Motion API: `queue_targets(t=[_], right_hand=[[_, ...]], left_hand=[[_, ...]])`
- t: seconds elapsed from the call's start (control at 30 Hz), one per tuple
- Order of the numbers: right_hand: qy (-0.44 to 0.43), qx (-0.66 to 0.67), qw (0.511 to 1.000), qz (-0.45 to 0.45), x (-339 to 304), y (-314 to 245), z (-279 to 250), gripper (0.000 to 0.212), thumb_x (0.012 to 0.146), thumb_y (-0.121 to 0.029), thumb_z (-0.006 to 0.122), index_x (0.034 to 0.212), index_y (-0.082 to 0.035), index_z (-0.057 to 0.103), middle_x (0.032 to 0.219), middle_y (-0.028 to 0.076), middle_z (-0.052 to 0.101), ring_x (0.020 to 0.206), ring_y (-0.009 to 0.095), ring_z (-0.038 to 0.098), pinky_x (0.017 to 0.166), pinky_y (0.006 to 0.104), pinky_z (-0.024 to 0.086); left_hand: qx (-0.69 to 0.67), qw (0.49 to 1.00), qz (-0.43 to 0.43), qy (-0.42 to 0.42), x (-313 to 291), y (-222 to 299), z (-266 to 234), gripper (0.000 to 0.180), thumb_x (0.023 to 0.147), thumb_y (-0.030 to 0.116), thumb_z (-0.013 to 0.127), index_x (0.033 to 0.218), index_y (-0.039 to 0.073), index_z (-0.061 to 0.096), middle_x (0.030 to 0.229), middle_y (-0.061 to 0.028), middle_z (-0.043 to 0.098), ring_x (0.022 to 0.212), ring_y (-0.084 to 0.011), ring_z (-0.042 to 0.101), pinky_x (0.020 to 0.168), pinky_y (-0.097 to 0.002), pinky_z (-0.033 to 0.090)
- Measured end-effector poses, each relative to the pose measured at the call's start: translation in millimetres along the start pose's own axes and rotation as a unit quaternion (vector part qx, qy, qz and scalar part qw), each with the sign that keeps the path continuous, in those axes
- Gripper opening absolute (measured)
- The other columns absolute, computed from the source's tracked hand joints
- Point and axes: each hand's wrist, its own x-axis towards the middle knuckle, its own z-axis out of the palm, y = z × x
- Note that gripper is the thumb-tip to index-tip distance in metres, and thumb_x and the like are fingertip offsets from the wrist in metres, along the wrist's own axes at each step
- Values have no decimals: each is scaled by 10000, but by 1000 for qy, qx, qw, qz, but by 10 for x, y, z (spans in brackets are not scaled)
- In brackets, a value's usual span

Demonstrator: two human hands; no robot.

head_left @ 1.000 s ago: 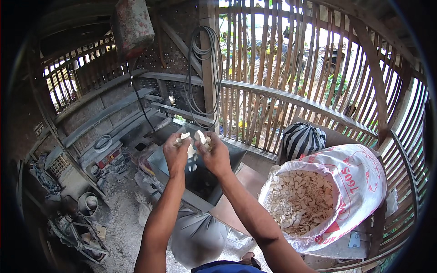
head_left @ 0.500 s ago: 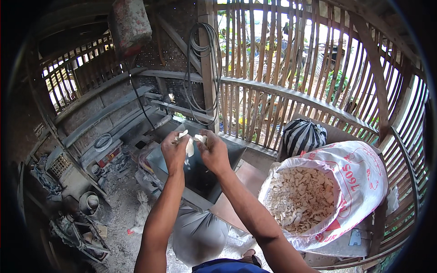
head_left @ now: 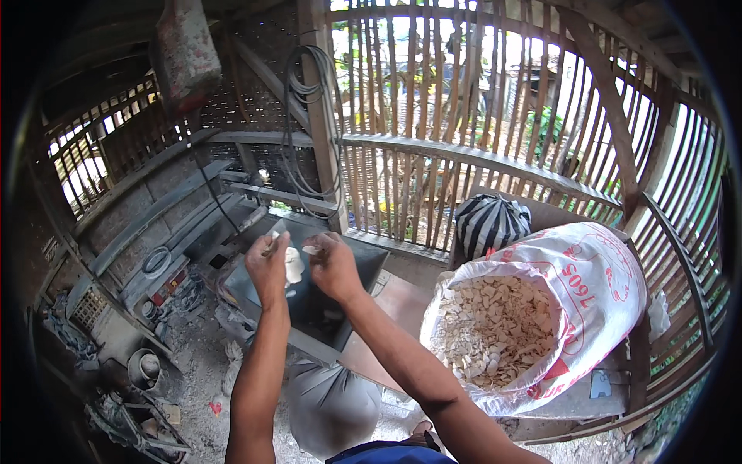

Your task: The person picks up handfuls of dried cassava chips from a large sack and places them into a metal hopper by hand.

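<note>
"Everything slid left in the view since the earlier frame, left hand (head_left: 267, 267) and right hand (head_left: 334, 267) included, and the right one had dipped a little below the left."

"What lay on the far left?"

"A metal bucket (head_left: 147, 369) on the dusty floor (head_left: 197, 379), then a pale coil (head_left: 156, 261) farther back."

"And the left hand?"

"Over the metal hopper (head_left: 313, 345), its fingers curled in around a pale piece (head_left: 277, 230) that slanted upward. Just to its right hung a larger white piece (head_left: 293, 265), long axis nearly upright. Whether the hand gripped that one or it was falling, I couldn't tell."

"The right hand?"

"Above the hopper too, its fingers bent narrow on a pale chip (head_left: 311, 249). That lay roughly crosswise and pointed toward the left hand. Lower down, a grey sack (head_left: 332, 410) bulged between the forearms."

"Anything farther right?"

"A brown board (head_left: 410, 303) beside the hopper, then a black-and-white striped bag (head_left: 492, 228). Nearest the edge, a big open white sack (head_left: 583, 325) full of pale chips (head_left: 495, 332) covered much of the tabletop (head_left: 576, 404)."

"Any writing?"

"Red letters and numerals ran sideways along the white sack, with a red line drawing beyond them."
</note>
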Motion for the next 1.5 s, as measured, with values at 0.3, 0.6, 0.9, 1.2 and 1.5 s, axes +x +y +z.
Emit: queue_targets(t=[0.3,0.6,0.9,1.2,1.5], right_hand=[[-11,-5,1000,28,-16,-69,122,293,702,35,605,977,-36,674,1016,194,637,931,409,640,767,449,528],[46,22,999,6,42,-89,-166,243,768,-17,632,1008,-24,669,1024,193,656,978,413,630,846,449,503],[-62,-308,938,148,-1418,114,-2272,453,822,-324,741,1199,-89,648,1183,166,649,1154,381,577,1014,459,438],[-285,-612,673,302,-2650,86,-3391,1014,596,-382,823,1416,19,383,1357,277,458,1369,438,345,1147,597,215],[-292,-602,662,337,-2334,257,-3088,1211,530,-418,870,1470,37,256,1406,317,423,1323,458,396,1146,597,245]], left_hand=[[63,997,36,-21,192,-275,-197,279,897,226,717,877,-47,664,751,-28,590,685,-115,521,624,-313,445],[134,986,-2,-102,111,-165,-22,297,915,156,633,1147,-22,679,990,-103,697,856,-194,665,752,-343,536],[251,948,102,-170,-35,24,-155,367,941,101,555,1265,-54,629,1291,-212,644,1217,-318,603,1048,-377,435],[-96,950,211,-210,-1739,901,593,365,904,65,643,1244,-65,627,1291,-206,633,1253,-307,575,1094,-428,413],[285,740,79,-604,-3227,-586,1307,1345,583,559,890,1576,44,143,1556,-328,274,1463,-505,217,1218,-546,152]])
